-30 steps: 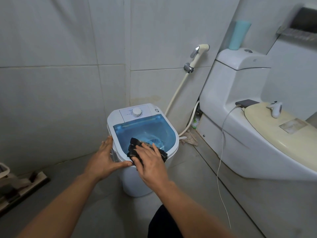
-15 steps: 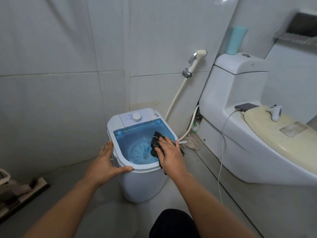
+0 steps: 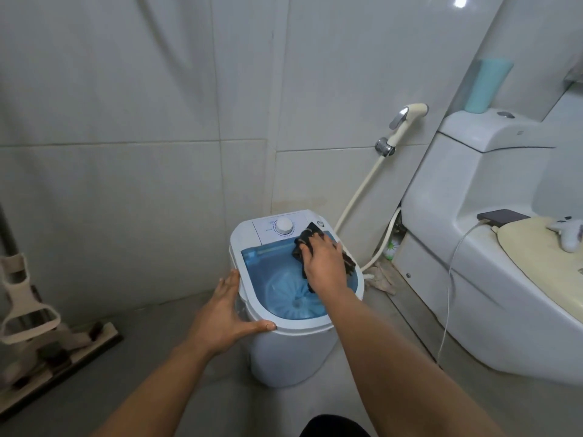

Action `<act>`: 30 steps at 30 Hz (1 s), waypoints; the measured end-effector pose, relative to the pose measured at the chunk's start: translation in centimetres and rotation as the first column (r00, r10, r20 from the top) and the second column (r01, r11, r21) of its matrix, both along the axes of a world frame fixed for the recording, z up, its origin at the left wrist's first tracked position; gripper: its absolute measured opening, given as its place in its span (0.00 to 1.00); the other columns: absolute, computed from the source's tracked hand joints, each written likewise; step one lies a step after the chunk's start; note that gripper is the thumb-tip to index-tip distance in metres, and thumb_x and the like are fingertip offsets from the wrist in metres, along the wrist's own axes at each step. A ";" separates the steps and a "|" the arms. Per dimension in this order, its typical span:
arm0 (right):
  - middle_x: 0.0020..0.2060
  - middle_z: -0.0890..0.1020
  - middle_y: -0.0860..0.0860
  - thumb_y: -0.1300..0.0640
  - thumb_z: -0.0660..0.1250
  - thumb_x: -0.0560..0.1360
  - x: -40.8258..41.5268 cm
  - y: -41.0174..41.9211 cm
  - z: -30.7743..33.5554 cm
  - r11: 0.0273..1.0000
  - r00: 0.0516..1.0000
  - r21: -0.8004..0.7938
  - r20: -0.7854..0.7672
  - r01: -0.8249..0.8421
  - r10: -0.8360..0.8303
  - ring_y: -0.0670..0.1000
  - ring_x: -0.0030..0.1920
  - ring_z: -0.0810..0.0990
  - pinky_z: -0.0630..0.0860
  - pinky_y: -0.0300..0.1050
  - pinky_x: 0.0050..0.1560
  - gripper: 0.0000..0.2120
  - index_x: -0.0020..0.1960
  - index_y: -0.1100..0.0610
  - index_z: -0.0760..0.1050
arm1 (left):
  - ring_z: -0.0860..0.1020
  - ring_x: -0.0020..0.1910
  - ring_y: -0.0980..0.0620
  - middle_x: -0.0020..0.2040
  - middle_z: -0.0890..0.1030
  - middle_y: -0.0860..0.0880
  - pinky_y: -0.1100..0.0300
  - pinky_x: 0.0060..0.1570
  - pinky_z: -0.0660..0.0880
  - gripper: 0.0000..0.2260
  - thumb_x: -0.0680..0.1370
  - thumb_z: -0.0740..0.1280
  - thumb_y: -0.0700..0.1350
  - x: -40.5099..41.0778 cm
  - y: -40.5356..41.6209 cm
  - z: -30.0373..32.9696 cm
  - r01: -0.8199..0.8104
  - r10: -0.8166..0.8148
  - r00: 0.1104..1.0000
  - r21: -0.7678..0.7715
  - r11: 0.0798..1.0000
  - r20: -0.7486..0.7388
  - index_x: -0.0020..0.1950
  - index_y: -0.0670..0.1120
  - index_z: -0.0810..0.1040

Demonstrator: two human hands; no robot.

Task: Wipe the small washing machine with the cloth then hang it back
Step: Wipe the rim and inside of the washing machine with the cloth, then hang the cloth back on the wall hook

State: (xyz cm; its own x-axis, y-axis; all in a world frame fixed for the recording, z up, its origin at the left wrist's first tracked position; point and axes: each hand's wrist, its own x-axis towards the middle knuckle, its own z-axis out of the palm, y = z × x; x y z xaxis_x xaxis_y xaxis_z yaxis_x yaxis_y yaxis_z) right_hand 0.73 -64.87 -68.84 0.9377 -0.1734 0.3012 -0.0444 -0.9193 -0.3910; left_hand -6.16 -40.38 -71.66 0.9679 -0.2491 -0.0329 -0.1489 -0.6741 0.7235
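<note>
Cloth [image 3: 310, 238] seemingly under right hand [image 3: 325, 263].

Floor [image 3: 176, 367]: washing machine [image 3: 293, 357], toilet [image 3: 492, 279], mop [image 3: 56, 351].

This is a home bathroom. Pale glazed tiles [image 3: 142, 89] cover the walls, and the floor [image 3: 394, 357] is grey. A white toilet [image 3: 473, 247] with a cream seat lid [image 3: 536, 247] stands at the right, a bidet sprayer [image 3: 405, 121] hung on the wall beside it. A small washing machine [image 3: 293, 354] sits in the corner. At the left leans what looks like a flat mop [image 3: 47, 342], partly cut off.
</note>
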 end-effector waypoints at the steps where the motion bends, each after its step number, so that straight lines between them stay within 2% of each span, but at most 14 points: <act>1: 0.68 0.78 0.54 0.48 0.56 0.84 0.2 1.1 -0.2 1.000 1.000 0.000 -0.015 -0.027 0.027 0.58 0.72 0.71 0.60 0.60 0.75 0.19 0.66 0.57 0.77 | 0.47 0.84 0.52 0.85 0.49 0.57 0.44 0.81 0.58 0.67 0.56 0.73 0.80 0.0 0.0 0.1 0.000 0.000 1.000 0.000 1.000 -0.003 0.85 0.57 0.46; 8: 0.73 0.73 0.53 0.48 0.53 0.85 0.1 5.9 -0.5 0.993 0.993 -0.026 -0.040 -0.113 0.112 0.56 0.77 0.63 0.51 0.57 0.79 0.20 0.69 0.54 0.75 | 0.46 0.84 0.51 0.85 0.48 0.58 0.41 0.80 0.59 0.67 0.56 0.72 0.81 -0.2 -0.1 0.4 0.009 -0.009 1.000 -0.003 1.000 -0.016 0.85 0.58 0.44; 12: 0.72 0.75 0.54 0.48 0.55 0.84 -0.7 7.5 0.0 0.976 0.976 -0.023 -0.016 -0.216 0.215 0.57 0.75 0.67 0.53 0.58 0.78 0.19 0.66 0.56 0.77 | 0.46 0.84 0.52 0.85 0.49 0.59 0.45 0.80 0.59 0.67 0.56 0.72 0.81 0.1 -0.1 0.0 0.011 -0.011 1.000 0.009 1.000 0.003 0.85 0.56 0.46; 14: 0.69 0.78 0.55 0.48 0.58 0.83 -1.2 10.0 0.1 0.946 0.946 0.001 0.001 -0.324 0.324 0.56 0.73 0.70 0.55 0.57 0.78 0.18 0.64 0.57 0.78 | 0.56 0.83 0.52 0.83 0.58 0.57 0.48 0.78 0.65 0.64 0.56 0.72 0.81 0.2 0.0 0.0 0.018 -0.017 0.999 -0.007 1.000 0.038 0.85 0.54 0.54; 16: 0.65 0.80 0.55 0.49 0.60 0.82 -1.8 12.7 0.2 0.909 0.909 -0.009 -0.005 -0.417 0.417 0.56 0.70 0.71 0.56 0.56 0.77 0.17 0.60 0.58 0.79 | 0.75 0.72 0.49 0.74 0.75 0.53 0.54 0.61 0.78 0.55 0.57 0.73 0.79 0.4 0.3 -0.3 0.022 -0.021 0.999 -0.031 0.999 0.028 0.78 0.53 0.68; 18: 0.59 0.82 0.56 0.49 0.60 0.82 -2.2 13.9 0.6 0.892 0.893 -0.039 -0.011 -0.449 0.449 0.56 0.66 0.74 0.59 0.55 0.76 0.16 0.58 0.58 0.80 | 0.80 0.64 0.52 0.66 0.79 0.55 0.59 0.53 0.79 0.50 0.58 0.77 0.75 0.3 1.0 0.0 0.045 -0.045 0.999 -0.039 0.998 -0.017 0.74 0.53 0.71; 20: 0.55 0.83 0.58 0.48 0.60 0.82 -1.9 13.7 1.6 0.907 0.908 0.050 -0.025 -0.418 0.419 0.59 0.59 0.77 0.68 0.55 0.68 0.15 0.55 0.58 0.80 | 0.74 0.71 0.55 0.74 0.71 0.56 0.55 0.66 0.76 0.60 0.54 0.78 0.76 0.3 2.2 0.2 0.108 -0.108 0.992 -0.014 0.994 -0.063 0.80 0.54 0.62; 22: 0.47 0.85 0.58 0.48 0.62 0.82 -1.4 13.1 2.8 0.903 0.936 0.267 -0.008 -0.336 0.351 0.60 0.49 0.80 0.76 0.53 0.53 0.14 0.50 0.57 0.80 | 0.62 0.79 0.57 0.80 0.60 0.58 0.58 0.77 0.64 0.68 0.54 0.78 0.77 0.6 3.9 0.6 0.162 -0.157 0.979 0.032 0.986 -0.126 0.85 0.50 0.53; 23: 0.42 0.84 0.57 0.48 0.63 0.81 -1.0 12.8 3.6 0.863 0.950 0.415 0.009 -0.289 0.314 0.57 0.44 0.80 0.78 0.54 0.49 0.14 0.47 0.57 0.79 | 0.61 0.78 0.58 0.78 0.60 0.57 0.64 0.76 0.61 0.66 0.57 0.80 0.72 1.0 4.9 1.2 0.157 -0.150 0.971 0.023 0.987 -0.186 0.85 0.47 0.53; 24: 0.37 0.83 0.55 0.48 0.63 0.81 -0.6 12.8 4.7 0.787 0.961 0.568 0.027 -0.241 0.275 0.54 0.39 0.79 0.79 0.54 0.46 0.15 0.44 0.59 0.78 | 0.64 0.75 0.59 0.77 0.63 0.55 0.68 0.72 0.61 0.56 0.64 0.81 0.62 1.6 5.8 1.9 0.121 -0.118 0.963 -0.003 0.993 -0.243 0.83 0.44 0.57; 26: 0.36 0.82 0.54 0.51 0.64 0.82 0.1 13.3 7.6 0.534 0.977 0.840 -0.021 -0.099 0.214 0.48 0.37 0.78 0.80 0.49 0.45 0.16 0.45 0.62 0.79 | 0.77 0.67 0.54 0.74 0.75 0.45 0.63 0.69 0.69 0.26 0.79 0.73 0.42 3.2 7.6 4.6 -0.086 0.026 0.950 -0.180 0.980 -0.313 0.76 0.41 0.72; 27: 0.40 0.84 0.55 0.53 0.64 0.82 0.4 13.8 9.1 0.341 0.972 0.940 -0.069 -0.012 0.224 0.48 0.39 0.80 0.79 0.48 0.47 0.14 0.50 0.62 0.82 | 0.84 0.58 0.52 0.67 0.81 0.40 0.58 0.66 0.75 0.14 0.83 0.67 0.38 4.0 8.6 6.5 -0.242 0.124 0.928 -0.313 0.919 -0.352 0.68 0.40 0.78; 28: 0.46 0.86 0.56 0.54 0.64 0.82 0.5 14.5 10.8 0.142 0.960 0.987 -0.107 0.072 0.257 0.51 0.44 0.82 0.80 0.48 0.48 0.13 0.55 0.61 0.83 | 0.87 0.46 0.52 0.58 0.85 0.38 0.55 0.57 0.81 0.10 0.85 0.63 0.38 4.8 9.3 8.8 -0.405 0.228 0.886 -0.432 0.806 -0.405 0.61 0.39 0.82; 30: 0.53 0.86 0.60 0.56 0.64 0.81 0.3 16.3 14.3 -0.078 0.937 0.984 -0.129 0.163 0.325 0.56 0.49 0.83 0.80 0.48 0.47 0.14 0.61 0.61 0.82 | 0.86 0.34 0.54 0.45 0.86 0.42 0.60 0.39 0.83 0.11 0.85 0.63 0.43 5.5 10.3 14.8 -0.572 0.290 0.806 -0.554 0.604 -0.515 0.50 0.41 0.83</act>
State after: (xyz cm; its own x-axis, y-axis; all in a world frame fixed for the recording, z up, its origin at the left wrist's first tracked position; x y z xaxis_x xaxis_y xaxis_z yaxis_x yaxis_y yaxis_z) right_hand 1.02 -48.62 -54.51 0.9434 0.0347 -0.3298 -0.3124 0.4261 -0.8490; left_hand -0.66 -30.03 -56.89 0.9180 0.1062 -0.3822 0.3745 0.0859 0.9232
